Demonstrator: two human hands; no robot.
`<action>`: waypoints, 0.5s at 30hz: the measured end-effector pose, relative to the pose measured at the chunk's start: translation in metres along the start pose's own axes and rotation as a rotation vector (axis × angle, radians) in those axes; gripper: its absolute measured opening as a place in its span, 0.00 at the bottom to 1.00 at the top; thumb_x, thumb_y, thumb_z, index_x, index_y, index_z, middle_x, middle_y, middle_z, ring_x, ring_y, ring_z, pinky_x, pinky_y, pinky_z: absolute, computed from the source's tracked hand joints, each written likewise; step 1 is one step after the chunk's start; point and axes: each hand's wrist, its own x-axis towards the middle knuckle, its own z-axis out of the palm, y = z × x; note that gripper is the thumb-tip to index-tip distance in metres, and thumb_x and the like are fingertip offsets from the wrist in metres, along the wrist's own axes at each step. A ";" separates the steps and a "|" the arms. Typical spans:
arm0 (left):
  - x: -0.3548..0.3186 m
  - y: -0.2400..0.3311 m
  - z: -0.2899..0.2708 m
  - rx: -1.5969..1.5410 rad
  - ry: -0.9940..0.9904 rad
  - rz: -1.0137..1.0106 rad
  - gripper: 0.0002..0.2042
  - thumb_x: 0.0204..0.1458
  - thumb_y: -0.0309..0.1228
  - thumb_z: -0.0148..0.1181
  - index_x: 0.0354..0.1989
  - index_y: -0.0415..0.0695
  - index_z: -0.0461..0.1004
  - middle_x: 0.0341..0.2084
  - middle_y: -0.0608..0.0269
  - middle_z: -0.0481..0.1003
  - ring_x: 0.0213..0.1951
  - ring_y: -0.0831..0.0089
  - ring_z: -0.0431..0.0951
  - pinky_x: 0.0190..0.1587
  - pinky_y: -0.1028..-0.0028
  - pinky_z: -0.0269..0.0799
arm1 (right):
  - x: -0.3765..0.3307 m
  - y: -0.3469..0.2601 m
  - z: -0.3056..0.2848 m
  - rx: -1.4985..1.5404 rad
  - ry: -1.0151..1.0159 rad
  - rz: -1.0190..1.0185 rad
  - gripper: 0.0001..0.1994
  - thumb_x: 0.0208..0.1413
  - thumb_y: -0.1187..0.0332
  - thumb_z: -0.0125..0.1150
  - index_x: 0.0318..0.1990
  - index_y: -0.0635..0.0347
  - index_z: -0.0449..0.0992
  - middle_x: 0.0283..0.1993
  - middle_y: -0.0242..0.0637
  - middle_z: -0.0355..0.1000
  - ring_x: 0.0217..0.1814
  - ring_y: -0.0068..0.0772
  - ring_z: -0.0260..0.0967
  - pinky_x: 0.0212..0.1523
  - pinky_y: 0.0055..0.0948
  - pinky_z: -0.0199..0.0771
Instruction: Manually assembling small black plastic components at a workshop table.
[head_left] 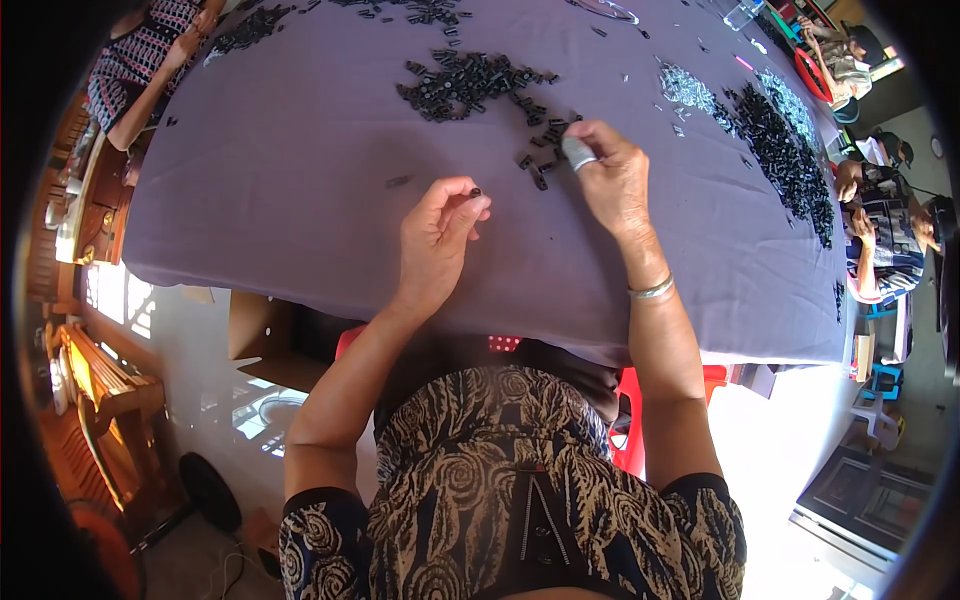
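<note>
Near the table's front edge (250,282), our left hand (435,228) pinched 1 black piece (476,193); our half-closed right hand (612,180), contents unclear, hovered beside loose pieces (538,172).

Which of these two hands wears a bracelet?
The right hand, beside loose black pieces, with the silver bracelet; the left hand, pinching a dark piece, wears none.

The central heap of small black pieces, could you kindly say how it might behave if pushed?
The heap would probably spread, not slide as one, since its pieces lie loose. Each is likely light: the left hand pinches a similar piece between its fingers.
</note>
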 end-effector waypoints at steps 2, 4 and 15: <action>0.001 0.000 -0.002 0.026 0.040 -0.010 0.05 0.55 0.24 0.51 0.39 0.40 0.69 0.32 0.64 0.72 0.33 0.79 0.72 0.29 0.81 0.67 | 0.006 0.007 -0.009 -0.129 0.031 -0.058 0.06 0.46 0.79 0.57 0.33 0.63 0.74 0.29 0.36 0.72 0.28 0.25 0.71 0.33 0.23 0.70; 0.004 0.000 -0.004 0.024 0.049 0.000 0.05 0.55 0.24 0.51 0.39 0.40 0.68 0.32 0.64 0.72 0.32 0.79 0.72 0.29 0.81 0.67 | 0.010 0.014 -0.013 -0.140 0.037 -0.043 0.07 0.45 0.80 0.56 0.33 0.63 0.74 0.30 0.36 0.72 0.29 0.30 0.71 0.34 0.25 0.71; 0.007 -0.005 -0.008 0.050 0.081 -0.015 0.07 0.55 0.23 0.50 0.41 0.38 0.70 0.31 0.64 0.71 0.30 0.81 0.71 0.28 0.82 0.66 | 0.014 0.023 -0.012 0.070 0.058 0.125 0.05 0.47 0.72 0.61 0.32 0.62 0.76 0.26 0.34 0.74 0.28 0.21 0.69 0.33 0.23 0.69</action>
